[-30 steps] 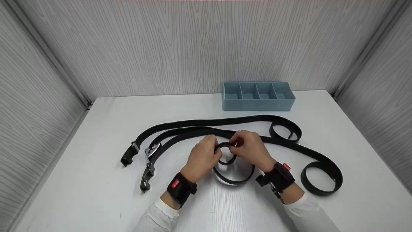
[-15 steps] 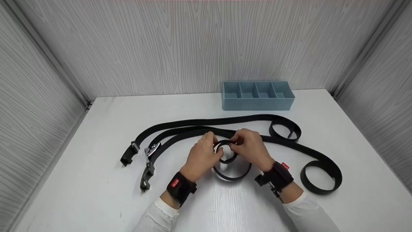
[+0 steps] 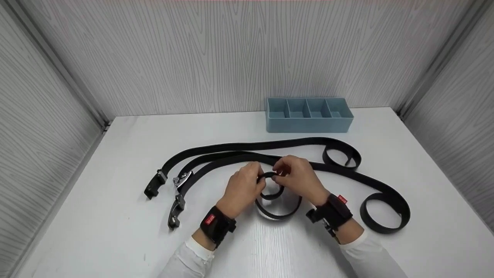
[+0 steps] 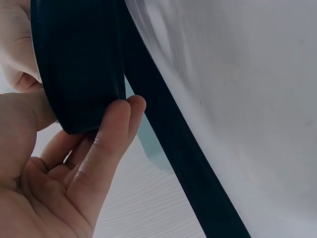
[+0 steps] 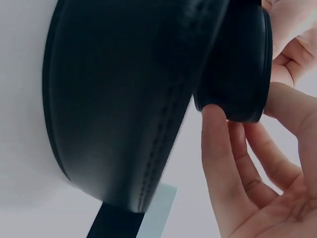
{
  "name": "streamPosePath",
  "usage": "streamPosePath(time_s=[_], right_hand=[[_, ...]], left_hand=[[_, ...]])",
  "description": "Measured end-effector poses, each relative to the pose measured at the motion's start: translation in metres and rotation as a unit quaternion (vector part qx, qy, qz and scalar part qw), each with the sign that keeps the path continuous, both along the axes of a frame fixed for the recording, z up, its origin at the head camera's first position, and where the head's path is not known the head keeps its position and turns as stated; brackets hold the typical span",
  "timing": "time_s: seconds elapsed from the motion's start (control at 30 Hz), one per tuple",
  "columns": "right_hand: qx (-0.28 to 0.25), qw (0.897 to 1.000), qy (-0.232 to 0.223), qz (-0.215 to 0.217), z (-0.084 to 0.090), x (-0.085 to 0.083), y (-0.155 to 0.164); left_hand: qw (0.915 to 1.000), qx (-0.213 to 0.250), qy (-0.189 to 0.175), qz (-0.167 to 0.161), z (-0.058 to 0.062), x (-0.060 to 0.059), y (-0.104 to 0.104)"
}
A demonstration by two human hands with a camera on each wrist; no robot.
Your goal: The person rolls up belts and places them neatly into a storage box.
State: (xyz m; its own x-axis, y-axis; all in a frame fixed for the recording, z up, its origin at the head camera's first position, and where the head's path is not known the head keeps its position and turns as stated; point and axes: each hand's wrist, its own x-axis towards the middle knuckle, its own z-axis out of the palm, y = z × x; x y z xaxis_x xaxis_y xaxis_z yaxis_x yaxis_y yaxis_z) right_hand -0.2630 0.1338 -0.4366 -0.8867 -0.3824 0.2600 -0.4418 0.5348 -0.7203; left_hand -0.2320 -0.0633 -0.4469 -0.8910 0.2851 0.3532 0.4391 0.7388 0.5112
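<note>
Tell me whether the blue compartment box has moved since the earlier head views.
No. In the head view, the blue box keeps its place against the back edge of the white table, with no visible shift either way.

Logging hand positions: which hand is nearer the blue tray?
Right. The right hand is straight in front of the blue tray; the left hand is farther, in front and off to its left.

The right hand [image 5: 270, 210] pinches a black coil [image 5: 235, 69], the left hand [image 5: 293, 32] just beyond it, while a loop [image 5: 114, 109], stitched near one edge, bulges in the foreground.
</note>
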Motion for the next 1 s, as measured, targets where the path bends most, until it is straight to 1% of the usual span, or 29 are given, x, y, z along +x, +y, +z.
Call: streamPosePath(time_s=[0.1, 0.2, 0.37, 0.47, 0.63, 0.77, 0.87, 1.0], right_hand=[[0.004, 1.000, 0.004, 0.012, 0.0003, 0.0006, 0.0000], [0.001, 1.000, 0.015, 0.014, -0.0003, 0.0007, -0.0007], [-0.004, 0.999, 0.037, -0.008, -0.0021, 0.0000, -0.0014], [0.000, 0.999, 0.039, -0.018, -0.0028, -0.0010, -0.0011], [0.010, 1.000, 0.012, -0.013, -0.0016, -0.0014, -0.0009], [0.019, 1.000, -0.011, 0.003, -0.0012, -0.0016, -0.0008], [0.028, 0.999, -0.013, 0.014, -0.0012, -0.0013, -0.0007], [0.027, 0.999, -0.001, 0.018, -0.0024, -0.0006, -0.0008]], left_hand=[[1.0000, 0.001, 0.000, -0.004, -0.0007, -0.0001, 0.0009], [0.9999, 0.011, -0.009, 0.005, -0.0006, -0.0010, 0.0015], [0.9987, 0.021, -0.033, 0.032, 0.0019, -0.0028, 0.0013], [0.9986, 0.022, -0.031, 0.036, 0.0030, -0.0026, 0.0004], [0.9997, 0.017, -0.004, 0.019, 0.0017, -0.0013, -0.0006], [0.9999, 0.012, 0.006, 0.004, 0.0006, -0.0003, -0.0003], [0.9999, 0.011, 0.006, -0.003, 0.0002, 0.0002, 0.0006], [0.9998, 0.018, -0.001, 0.000, -0.0009, -0.0006, 0.0020]])
